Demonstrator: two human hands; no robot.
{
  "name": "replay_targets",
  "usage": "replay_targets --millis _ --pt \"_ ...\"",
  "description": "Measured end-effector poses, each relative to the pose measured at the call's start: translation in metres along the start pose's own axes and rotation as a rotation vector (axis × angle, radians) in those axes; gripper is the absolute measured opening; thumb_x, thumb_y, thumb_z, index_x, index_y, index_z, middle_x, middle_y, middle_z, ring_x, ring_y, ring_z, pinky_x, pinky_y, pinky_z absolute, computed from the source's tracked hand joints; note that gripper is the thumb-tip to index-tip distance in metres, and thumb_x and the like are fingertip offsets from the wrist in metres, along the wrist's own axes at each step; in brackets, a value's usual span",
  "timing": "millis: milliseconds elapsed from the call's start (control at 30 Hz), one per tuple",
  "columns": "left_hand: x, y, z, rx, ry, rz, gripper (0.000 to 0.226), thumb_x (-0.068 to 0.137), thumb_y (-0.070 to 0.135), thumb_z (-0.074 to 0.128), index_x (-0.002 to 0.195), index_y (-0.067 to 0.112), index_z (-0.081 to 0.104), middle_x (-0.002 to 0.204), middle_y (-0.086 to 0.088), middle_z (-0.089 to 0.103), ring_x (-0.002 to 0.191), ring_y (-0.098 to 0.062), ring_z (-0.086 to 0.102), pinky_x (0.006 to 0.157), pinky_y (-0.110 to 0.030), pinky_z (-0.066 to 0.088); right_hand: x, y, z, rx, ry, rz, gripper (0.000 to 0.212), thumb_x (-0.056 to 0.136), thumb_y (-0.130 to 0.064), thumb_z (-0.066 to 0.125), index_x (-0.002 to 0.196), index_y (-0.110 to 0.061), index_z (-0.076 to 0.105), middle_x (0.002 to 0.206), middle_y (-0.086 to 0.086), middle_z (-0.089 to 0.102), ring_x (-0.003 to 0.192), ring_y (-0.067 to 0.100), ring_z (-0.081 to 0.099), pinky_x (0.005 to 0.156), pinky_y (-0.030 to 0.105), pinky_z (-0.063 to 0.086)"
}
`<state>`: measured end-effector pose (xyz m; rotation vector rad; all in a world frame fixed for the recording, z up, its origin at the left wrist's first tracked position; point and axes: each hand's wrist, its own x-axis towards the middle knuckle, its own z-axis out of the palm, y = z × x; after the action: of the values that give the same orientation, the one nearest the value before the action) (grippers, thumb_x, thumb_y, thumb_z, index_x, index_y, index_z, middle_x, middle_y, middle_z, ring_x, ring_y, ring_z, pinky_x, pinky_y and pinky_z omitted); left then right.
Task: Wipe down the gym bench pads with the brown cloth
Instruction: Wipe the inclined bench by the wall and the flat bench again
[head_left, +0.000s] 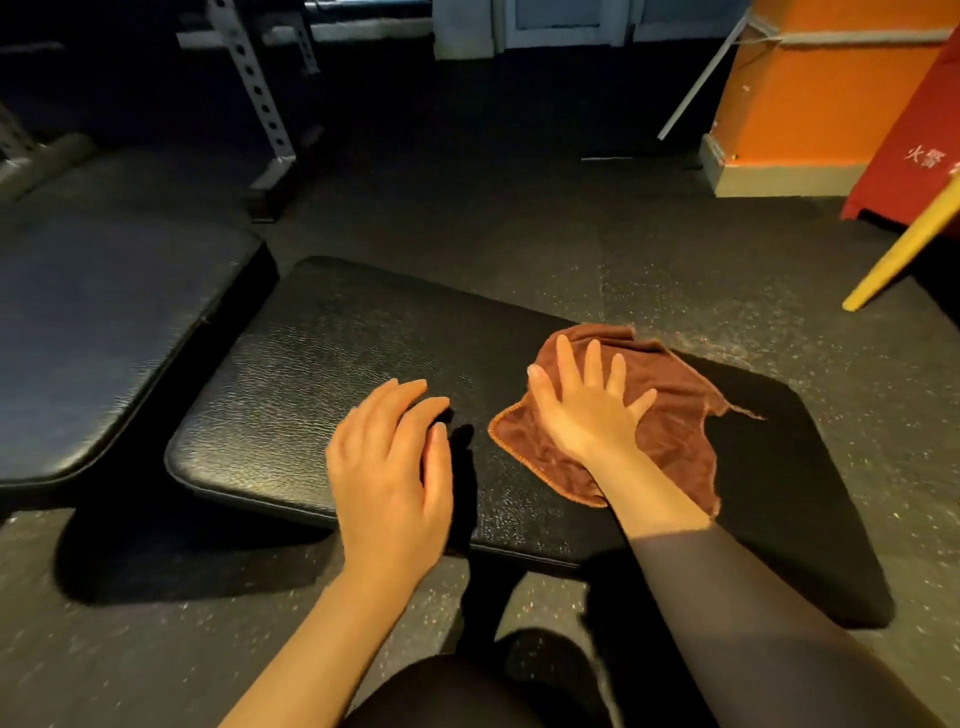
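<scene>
Brown cloth (670, 415) spread on black bench pad (322, 374) right of centre, pressed flat by splayed right hand (587, 410), left hand (389, 467) relaxed, loosely curved, nothing grasped, second pad (104, 322) at left.

bench pad left half: bare black bench (311, 374), open for sweep up to left hand (389, 467).
right half: blocked by brown cloth (670, 441) under right hand (587, 405).
between hands: narrow bare strip.
left side: second pad (104, 322) just beside, gap between.
far right: yellow pole (904, 249) slanting over floor, well apart.
</scene>
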<state>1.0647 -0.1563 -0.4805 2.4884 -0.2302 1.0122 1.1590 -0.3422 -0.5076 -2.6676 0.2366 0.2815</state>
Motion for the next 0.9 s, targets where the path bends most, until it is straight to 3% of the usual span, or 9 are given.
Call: replay_targets --millis 133,267,433,567,700,900 --pt "0.000 -0.044 -0.038 0.107 0.083 -0.126 0.031 0.098 0.021 0.046 0.107 0.008 0.072 0.121 -0.008 0.067 0.122 -0.031 0.059 0.096 -0.054 0.045 0.000 -0.083 0.010 -0.039 -0.028 -0.186 0.066 0.097 -0.068 0.007 0.155 -0.042 -0.008 0.166 0.001 -0.015 0.150 0.034 -0.019 0.111 0.071 -0.012" --pt "-0.003 -0.089 -0.066 0.187 0.076 -0.297 0.038 0.097 0.028 0.043 0.116 0.007 0.068 0.129 -0.010 0.063 0.129 -0.032 0.053 0.105 -0.056 0.039 0.006 -0.170 0.023 -0.044 -0.049 -0.368 0.066 0.097 -0.068 0.009 0.156 -0.041 -0.005 0.166 0.002 -0.014 0.150 0.034 -0.019 0.109 0.073 -0.014" --pt "-0.004 -0.106 -0.084 0.178 0.081 -0.299 0.042 0.098 0.030 0.041 0.121 0.005 0.066 0.132 -0.014 0.061 0.129 -0.035 0.053 0.105 -0.060 0.039 -0.009 -0.236 0.035 -0.045 -0.013 -0.554 0.067 0.097 -0.069 0.013 0.157 -0.041 0.000 0.166 0.001 -0.010 0.150 0.034 -0.018 0.109 0.071 -0.016" --pt "-0.007 -0.105 -0.083 0.112 0.110 -0.365 0.044 0.099 0.032 0.040 0.123 0.005 0.064 0.133 -0.014 0.061 0.129 -0.034 0.052 0.106 -0.054 0.039 -0.043 -0.233 0.049 -0.078 0.002 -0.713 0.067 0.096 -0.071 0.017 0.156 -0.044 0.004 0.167 -0.001 -0.007 0.151 0.031 -0.017 0.112 0.069 -0.014" --pt "-0.007 -0.095 -0.080 0.077 0.128 -0.432 0.045 0.099 0.034 0.039 0.125 0.005 0.062 0.134 -0.012 0.060 0.130 -0.032 0.051 0.107 -0.057 0.038 -0.058 -0.206 0.049 -0.095 0.017 -0.762 0.067 0.095 -0.072 0.019 0.155 -0.047 0.001 0.167 -0.004 -0.009 0.151 0.027 -0.017 0.112 0.067 -0.015" --pt "-0.014 -0.063 -0.060 0.201 0.056 -0.194 0.038 0.098 0.030 0.046 0.119 0.006 0.066 0.130 -0.013 0.062 0.130 -0.035 0.052 0.103 -0.056 0.040 -0.066 -0.123 0.039 -0.089 0.007 -0.639 0.075 0.088 -0.080 0.017 0.154 -0.049 -0.002 0.165 -0.011 -0.012 0.151 0.018 -0.017 0.112 0.064 -0.020"
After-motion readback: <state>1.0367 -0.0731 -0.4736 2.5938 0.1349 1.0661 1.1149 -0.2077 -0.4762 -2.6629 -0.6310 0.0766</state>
